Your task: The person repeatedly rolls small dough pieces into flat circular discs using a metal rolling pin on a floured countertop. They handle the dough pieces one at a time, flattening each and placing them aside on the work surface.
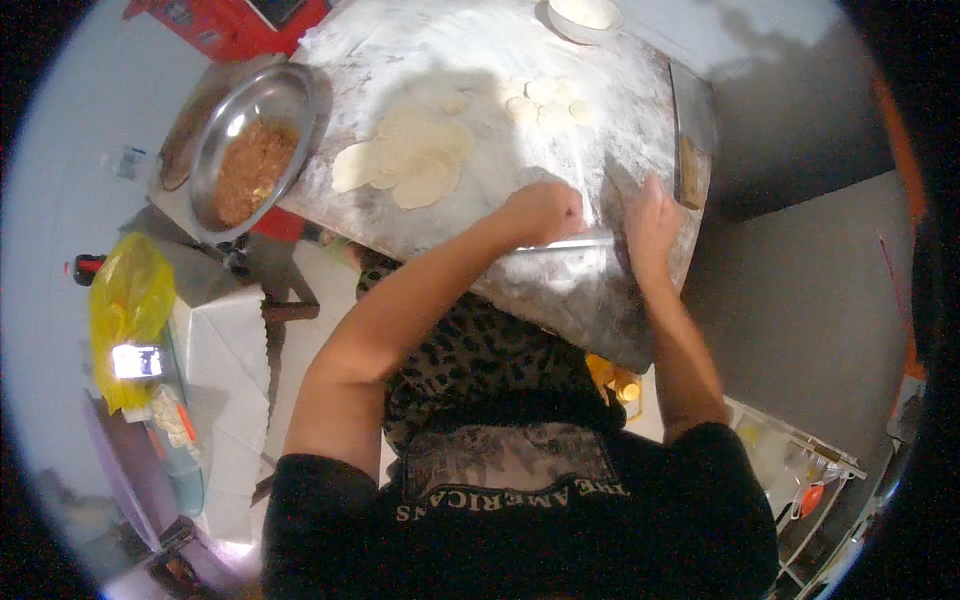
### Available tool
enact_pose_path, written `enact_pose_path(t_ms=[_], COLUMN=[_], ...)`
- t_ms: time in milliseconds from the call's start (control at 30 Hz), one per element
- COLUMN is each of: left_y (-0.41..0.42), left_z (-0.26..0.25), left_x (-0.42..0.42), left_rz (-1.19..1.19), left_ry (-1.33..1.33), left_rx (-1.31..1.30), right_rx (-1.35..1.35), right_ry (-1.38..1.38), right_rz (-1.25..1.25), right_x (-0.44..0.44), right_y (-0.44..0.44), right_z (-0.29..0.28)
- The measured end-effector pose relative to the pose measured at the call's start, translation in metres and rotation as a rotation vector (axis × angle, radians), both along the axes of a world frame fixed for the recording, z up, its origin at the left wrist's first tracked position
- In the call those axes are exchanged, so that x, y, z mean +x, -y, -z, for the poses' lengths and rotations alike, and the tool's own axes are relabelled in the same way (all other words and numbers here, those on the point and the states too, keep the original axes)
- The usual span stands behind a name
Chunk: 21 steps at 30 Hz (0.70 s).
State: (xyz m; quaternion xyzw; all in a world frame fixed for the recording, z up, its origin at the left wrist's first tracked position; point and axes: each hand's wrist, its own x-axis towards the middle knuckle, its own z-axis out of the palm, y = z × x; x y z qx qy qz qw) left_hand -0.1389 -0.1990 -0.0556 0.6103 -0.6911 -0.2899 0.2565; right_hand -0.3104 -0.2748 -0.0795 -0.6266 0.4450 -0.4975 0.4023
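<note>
My left hand (551,210) is curled into a loose fist over the floured board (487,225) at its near side. Just below it lies a shiny metal rod (576,242), like a rolling pin. To the right, my right hand (654,219) is also curled above the board, apart from the left. Whether either hand pinches anything is hidden by the fingers. Thin round dough wrappers (416,159) lie overlapped in a pile left of my hands. Several small flattened dough pieces (555,112) sit beyond my hands in white flour.
A steel basin (304,82) of minced filling (255,161) stands at the left. At the far edge is a white bowl (592,31). What looks like a cleaver (688,172) lies along the right edge, near a grey wall. A yellow plastic bag (131,300) is at the far left.
</note>
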Motion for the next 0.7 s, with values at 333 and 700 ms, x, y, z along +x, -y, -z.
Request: enact_pose_path(t_ms=[333,700], left_y=[-0.006,-0.018], left_z=[-0.026,-0.028], left_x=[-0.012,-0.004], left_rz=[-0.044,-0.007], left_ry=[0.257,0.214], left_rx=[0.143,0.195], right_rx=[-0.026,-0.276], right_ry=[-0.089,-0.269], right_rz=[0.014,0.075], right_x=[-0.008,-0.026], right_y=[-0.002,-0.036], right_z=[-0.006,-0.008])
